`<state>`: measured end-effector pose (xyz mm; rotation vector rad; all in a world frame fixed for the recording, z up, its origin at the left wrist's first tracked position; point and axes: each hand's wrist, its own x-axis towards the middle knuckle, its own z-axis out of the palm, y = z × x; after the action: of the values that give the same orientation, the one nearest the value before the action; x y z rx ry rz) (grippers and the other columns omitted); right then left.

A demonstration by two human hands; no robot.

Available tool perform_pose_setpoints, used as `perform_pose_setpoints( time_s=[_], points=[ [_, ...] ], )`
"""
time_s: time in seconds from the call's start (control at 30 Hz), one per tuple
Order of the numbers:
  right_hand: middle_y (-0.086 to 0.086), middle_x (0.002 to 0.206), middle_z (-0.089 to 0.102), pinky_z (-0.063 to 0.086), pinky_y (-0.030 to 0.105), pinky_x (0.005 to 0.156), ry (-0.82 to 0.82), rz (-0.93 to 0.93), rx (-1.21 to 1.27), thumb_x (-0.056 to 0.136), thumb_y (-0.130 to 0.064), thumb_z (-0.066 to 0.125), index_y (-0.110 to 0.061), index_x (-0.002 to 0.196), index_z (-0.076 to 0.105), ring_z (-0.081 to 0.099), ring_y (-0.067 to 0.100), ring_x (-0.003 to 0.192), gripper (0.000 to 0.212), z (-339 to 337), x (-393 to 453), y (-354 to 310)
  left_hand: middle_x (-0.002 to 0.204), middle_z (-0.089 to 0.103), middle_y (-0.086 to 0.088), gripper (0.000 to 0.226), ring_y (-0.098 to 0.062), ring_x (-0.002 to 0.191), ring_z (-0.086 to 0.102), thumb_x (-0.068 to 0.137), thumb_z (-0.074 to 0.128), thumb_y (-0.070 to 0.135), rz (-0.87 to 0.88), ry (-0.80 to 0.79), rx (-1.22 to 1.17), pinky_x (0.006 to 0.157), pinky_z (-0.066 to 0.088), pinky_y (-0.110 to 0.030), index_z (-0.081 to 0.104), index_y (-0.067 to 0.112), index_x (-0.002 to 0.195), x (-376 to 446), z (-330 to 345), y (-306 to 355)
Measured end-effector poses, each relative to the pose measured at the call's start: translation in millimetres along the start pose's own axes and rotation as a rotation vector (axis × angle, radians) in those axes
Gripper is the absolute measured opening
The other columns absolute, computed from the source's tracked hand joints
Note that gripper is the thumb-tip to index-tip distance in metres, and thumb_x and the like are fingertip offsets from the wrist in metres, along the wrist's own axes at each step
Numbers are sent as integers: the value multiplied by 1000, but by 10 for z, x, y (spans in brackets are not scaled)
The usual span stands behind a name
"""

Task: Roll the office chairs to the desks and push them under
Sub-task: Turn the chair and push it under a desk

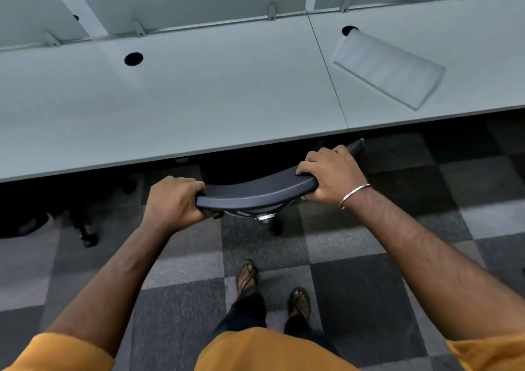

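Observation:
A dark office chair [255, 191] stands against the front edge of the long white desk [176, 109]; I see only the curved top of its backrest from above. Its seat is hidden in the shadow under the desk, and one castor and part of the metal column show below the backrest. My left hand [173, 200] grips the left end of the backrest top. My right hand [332, 174], with a metal bangle on the wrist, grips the right part of the same edge.
A flat white rectangular pad [389, 71] lies on the adjoining desk at the right. Round cable holes [133, 58] sit near the frosted divider at the back. Another chair's black base [85, 234] shows under the desk at left. My sandalled feet stand on checkered carpet.

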<state>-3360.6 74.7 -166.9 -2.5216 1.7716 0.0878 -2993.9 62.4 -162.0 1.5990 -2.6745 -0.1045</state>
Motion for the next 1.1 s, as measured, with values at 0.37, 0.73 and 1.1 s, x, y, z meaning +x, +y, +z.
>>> perform_pose_setpoints(
  time_s=[0.37, 0.73, 1.1],
  points=[
    [-19, 100, 63, 37, 41, 82, -36, -113, -6, 63, -93, 53, -47, 114, 69, 56, 10, 94, 70, -102, -240, 240, 64, 61, 10, 33, -18, 61, 64, 63, 54, 59, -55, 3, 15, 52, 36, -27, 60, 27, 64, -324, 9, 478],
    [-6, 67, 59, 39, 35, 60, 350, -231, 60, 75, -83, 62, -26, 80, 64, 62, 22, 65, 57, 98, 384, -205, 65, 59, 13, 33, -23, 64, 65, 60, 56, 63, 4, -47, 49, 54, 34, -27, 58, 30, 64, 203, -204, -637],
    [0, 65, 49, 37, 38, 57, 525, -219, 79, 85, -80, 59, -23, 73, 54, 53, 26, 60, 58, 409, 1063, -173, 76, 65, 6, 34, -31, 66, 62, 61, 59, 56, -21, -54, 29, 56, 45, -36, 68, 27, 76, 637, -68, -1167]
  ],
)
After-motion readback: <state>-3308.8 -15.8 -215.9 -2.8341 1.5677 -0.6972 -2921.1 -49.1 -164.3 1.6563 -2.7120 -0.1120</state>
